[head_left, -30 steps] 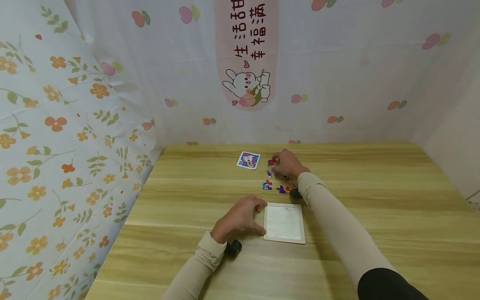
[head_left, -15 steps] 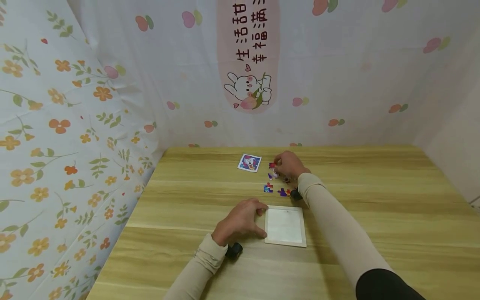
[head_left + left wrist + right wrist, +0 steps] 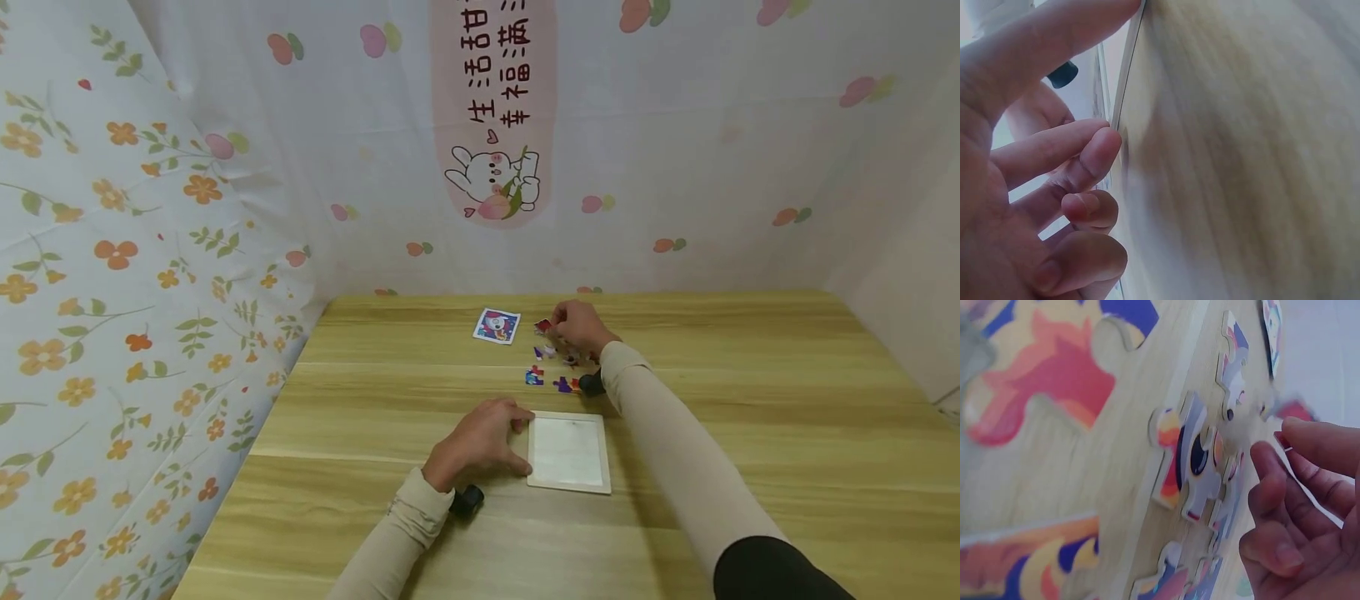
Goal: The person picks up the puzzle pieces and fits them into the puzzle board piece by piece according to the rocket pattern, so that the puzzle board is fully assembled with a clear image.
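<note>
My right hand [image 3: 581, 326] pinches a red jigsaw puzzle piece [image 3: 543, 326] between thumb and forefinger, tilted up at the far side of the loose pieces. The right wrist view shows that red piece [image 3: 1296, 410] blurred beyond the fingertips, its other fingers loosely bent. At the near side, my left hand [image 3: 483, 437] spans the left edge of a pale, shallow puzzle frame [image 3: 568, 487], thumb near the lower corner and forefinger near the upper one. In the left wrist view, fingertips [image 3: 1102, 147] rest right at the frame's edge [image 3: 1124, 81]; nothing is gripped.
Several loose puzzle pieces lie between the frame and my right hand, including a blue-and-red one [image 3: 535, 376] and a purple one [image 3: 562, 384]. A small picture card [image 3: 497, 326] lies to their left. A patterned cloth [image 3: 630, 167] hangs behind the wooden table [image 3: 750, 400].
The red piece, flat among the others before, is now pinched and tilted up. My right hand has shifted slightly, showing more pieces beneath it. My left hand stays at the frame.
</note>
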The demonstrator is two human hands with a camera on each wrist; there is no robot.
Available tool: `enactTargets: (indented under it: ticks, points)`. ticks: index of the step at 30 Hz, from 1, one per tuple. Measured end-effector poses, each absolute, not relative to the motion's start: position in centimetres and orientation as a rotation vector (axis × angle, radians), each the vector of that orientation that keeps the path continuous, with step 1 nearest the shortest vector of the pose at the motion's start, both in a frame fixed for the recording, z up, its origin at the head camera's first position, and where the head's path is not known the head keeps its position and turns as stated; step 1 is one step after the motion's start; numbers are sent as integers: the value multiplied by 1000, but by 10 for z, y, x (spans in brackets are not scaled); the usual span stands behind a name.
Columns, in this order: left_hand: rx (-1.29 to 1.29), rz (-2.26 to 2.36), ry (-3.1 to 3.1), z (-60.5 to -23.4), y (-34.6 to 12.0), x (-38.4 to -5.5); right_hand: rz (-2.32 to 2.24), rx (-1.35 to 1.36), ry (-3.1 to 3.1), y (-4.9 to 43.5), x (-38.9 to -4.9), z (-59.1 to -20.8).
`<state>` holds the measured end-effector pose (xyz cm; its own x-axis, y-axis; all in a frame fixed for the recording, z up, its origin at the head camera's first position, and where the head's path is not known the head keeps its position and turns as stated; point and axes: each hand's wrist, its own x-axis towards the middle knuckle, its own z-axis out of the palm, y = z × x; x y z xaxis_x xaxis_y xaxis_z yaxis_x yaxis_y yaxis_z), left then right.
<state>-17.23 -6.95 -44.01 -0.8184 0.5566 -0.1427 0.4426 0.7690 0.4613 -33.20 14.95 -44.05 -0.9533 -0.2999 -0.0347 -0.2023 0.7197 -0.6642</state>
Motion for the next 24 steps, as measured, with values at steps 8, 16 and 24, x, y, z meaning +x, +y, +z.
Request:
enactTargets:
  ticks: [8,16,24]
  points:
    - [754,641,2675,-441,-71,-173,-1229,-350,2663,163,-320,-435]
    - [740,656,2671,-439,-70,-173,-1415,-237,2510,179,-299,-436]
    - [759,662,2677,-438,-69,-172,-1448,-140,2400,186,-270,-434]
